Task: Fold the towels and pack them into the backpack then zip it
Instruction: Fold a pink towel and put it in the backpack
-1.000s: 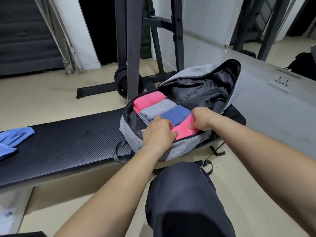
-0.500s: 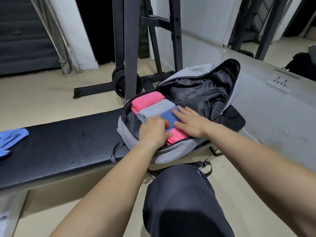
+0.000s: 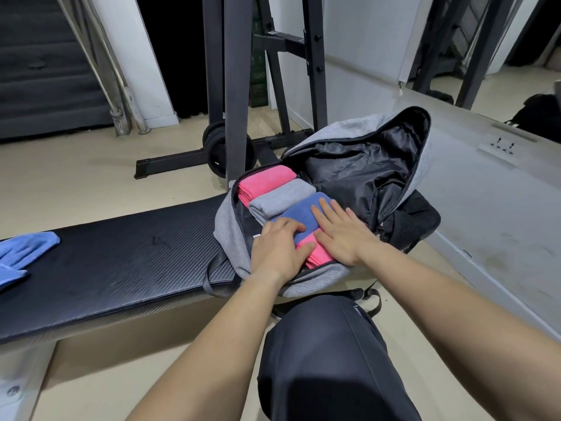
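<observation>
Grey backpack point(image 3: 226, 221): lay unzipped on black bench point(image 3: 106, 256), folded towels in a row inside
Left hand point(image 3: 277, 253): flat, fingers on blue towel point(image 3: 300, 214), thumb on near pink towel point(image 3: 318, 256)
Right hand point(image 3: 343, 235): flat, fingers spread, pressing the same two towels
Loose blue towel point(image 3: 24, 250): on bench, well apart from both hands

A: Where's the backpack point(image 3: 230, 220)?
B: Open on the bench point(image 3: 121, 256), at its right end, rack point(image 3: 233, 86) behind
A: Inside?
B: Folded towels point(image 3: 279, 199) in a row, far to near; left hand point(image 3: 277, 253) and right hand point(image 3: 343, 235) flat on the nearest two. A loose towel point(image 3: 21, 256) lies at the left end
</observation>
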Demonstrator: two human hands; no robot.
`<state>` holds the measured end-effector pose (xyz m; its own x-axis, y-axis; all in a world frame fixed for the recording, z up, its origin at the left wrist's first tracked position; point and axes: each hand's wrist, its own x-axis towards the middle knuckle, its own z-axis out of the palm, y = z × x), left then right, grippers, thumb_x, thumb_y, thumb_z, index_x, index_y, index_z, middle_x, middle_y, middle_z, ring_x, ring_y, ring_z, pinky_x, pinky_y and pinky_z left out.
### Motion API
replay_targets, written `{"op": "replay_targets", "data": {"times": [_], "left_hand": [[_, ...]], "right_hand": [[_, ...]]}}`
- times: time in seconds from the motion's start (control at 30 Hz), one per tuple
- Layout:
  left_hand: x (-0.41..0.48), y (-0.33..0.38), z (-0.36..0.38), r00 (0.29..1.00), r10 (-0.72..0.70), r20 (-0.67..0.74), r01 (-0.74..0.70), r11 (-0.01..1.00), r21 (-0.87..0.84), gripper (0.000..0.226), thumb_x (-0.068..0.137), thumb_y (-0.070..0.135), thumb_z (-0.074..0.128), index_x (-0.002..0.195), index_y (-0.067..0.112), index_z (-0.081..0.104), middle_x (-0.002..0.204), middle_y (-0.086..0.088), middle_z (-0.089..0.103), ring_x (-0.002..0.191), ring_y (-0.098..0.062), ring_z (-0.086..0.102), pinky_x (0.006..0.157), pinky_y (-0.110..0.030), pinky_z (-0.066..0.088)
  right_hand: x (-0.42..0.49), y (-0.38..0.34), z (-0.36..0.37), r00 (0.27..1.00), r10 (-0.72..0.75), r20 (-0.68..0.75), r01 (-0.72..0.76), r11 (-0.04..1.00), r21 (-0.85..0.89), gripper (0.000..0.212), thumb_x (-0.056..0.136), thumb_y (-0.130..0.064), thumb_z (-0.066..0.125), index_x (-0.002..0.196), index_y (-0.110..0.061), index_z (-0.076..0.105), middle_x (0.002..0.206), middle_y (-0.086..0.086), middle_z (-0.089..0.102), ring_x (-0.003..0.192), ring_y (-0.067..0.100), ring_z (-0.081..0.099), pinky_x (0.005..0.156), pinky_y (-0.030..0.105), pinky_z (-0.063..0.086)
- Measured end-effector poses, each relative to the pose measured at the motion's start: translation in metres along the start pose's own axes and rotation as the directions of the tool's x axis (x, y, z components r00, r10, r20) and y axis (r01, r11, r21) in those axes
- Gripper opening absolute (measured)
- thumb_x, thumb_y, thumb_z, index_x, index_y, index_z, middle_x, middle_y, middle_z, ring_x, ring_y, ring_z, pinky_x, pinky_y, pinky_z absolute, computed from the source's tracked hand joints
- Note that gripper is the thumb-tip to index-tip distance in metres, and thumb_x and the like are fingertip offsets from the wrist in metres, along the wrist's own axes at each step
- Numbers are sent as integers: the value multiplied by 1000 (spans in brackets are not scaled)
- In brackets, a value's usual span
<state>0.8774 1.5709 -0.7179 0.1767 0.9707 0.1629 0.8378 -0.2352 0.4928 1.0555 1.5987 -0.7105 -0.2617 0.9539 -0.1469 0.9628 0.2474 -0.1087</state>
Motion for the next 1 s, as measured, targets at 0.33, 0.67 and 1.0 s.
{"op": "replay_targets", "data": {"times": [0.33,0.67,1.0], "left_hand": [[11,13,-20,996,-30,86,24,997,68,35,93,48,58,124,32,65,132,13,60,125,-16,51,97,-42,49],[-13,-22,-85,997,-77,-15,78,995,69,36,94,33,55,129,30,63,133,6,61,124,-21,54,98,-38,47],[-96,-158,-215,912,-349,-217,383,912,144,40,98,35,54,137,27,56,138,2,58,124,-20,54,98,-39,47]], "right_hand": [[3,-6,-10,997,46,62,-46,999,1,64,105,-49,17,160,-27,-7,166,-3,-17,153,16,-16,125,42,-4],[19,-73,-72,989,-48,-141,61,994,93,55,102,-40,40,149,-10,38,157,10,37,141,29,38,113,43,33],[51,-257,-71,954,-276,-119,287,953,92,61,101,-44,43,152,-14,31,153,12,37,135,35,42,106,48,41]]}}
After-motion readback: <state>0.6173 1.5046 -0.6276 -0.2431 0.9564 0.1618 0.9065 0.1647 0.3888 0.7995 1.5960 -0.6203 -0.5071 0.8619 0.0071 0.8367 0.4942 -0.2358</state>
